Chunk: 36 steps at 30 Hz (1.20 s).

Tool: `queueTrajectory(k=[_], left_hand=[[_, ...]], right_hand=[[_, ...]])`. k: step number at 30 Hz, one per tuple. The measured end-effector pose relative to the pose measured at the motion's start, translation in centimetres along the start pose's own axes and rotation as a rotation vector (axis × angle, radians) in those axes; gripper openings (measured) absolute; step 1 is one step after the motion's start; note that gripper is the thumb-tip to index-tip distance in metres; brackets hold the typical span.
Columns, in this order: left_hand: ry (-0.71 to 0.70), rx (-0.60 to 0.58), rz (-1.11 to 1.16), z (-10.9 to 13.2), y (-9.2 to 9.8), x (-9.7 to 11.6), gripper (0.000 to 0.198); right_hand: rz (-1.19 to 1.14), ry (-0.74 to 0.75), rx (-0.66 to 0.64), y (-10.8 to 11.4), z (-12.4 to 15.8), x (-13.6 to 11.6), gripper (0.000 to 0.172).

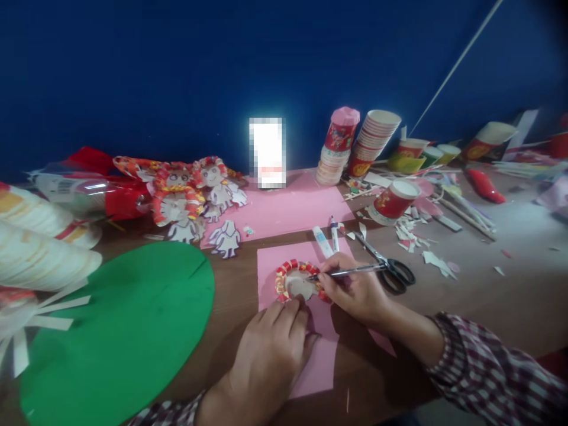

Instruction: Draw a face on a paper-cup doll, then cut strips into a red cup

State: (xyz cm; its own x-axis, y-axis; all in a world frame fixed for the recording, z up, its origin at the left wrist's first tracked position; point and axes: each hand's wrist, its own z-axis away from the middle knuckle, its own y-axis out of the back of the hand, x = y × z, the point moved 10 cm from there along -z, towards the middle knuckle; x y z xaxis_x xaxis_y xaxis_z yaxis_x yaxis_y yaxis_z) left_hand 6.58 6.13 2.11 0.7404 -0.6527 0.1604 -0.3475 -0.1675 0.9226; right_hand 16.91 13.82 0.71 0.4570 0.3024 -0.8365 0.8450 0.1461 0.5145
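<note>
My right hand (355, 290) is closed round a slim pen (350, 271), its tip at a paper doll head (299, 286) with a pale face and a red-and-yellow ring of hair. My left hand (275, 340) presses its curled fingers on the head's lower edge, covering part of it. The head lies on a pink sheet (317, 378). Just beyond are a white glue tube (322, 241) and an upright-pointing marker (333, 232). Black-handled scissors (390, 273) lie to the right of my right hand.
Finished-looking paper dolls (213, 177) and white body cutouts (228, 239) lie left of a blurred bright screen (267, 152). A green oval sheet (146, 331) covers the left. Stacked paper cups (375, 139), a tipped cup (396, 200) and paper scraps (410, 232) are right.
</note>
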Motion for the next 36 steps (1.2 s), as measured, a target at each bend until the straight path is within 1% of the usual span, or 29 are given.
queueTrajectory(k=[10, 15, 22, 36], left_hand=[[0.001, -0.006, -0.022, 0.02, -0.09, -0.08, 0.023], [-0.001, 0.01, -0.03, -0.02, 0.02, -0.02, 0.024], [0.008, -0.014, -0.032, 0.02, -0.08, -0.08, 0.024], [-0.009, -0.007, -0.036, 0.06, -0.11, 0.02, 0.025]], right_hand=[[-0.05, -0.003, -0.027, -0.44, 0.0, 0.11, 0.004], [-0.042, -0.007, -0.013, -0.3, 0.0, 0.24, 0.002], [-0.02, 0.0, -0.02, -0.28, -0.1, 0.08, 0.003], [0.022, 0.006, -0.004, -0.07, -0.28, -0.3, 0.005]])
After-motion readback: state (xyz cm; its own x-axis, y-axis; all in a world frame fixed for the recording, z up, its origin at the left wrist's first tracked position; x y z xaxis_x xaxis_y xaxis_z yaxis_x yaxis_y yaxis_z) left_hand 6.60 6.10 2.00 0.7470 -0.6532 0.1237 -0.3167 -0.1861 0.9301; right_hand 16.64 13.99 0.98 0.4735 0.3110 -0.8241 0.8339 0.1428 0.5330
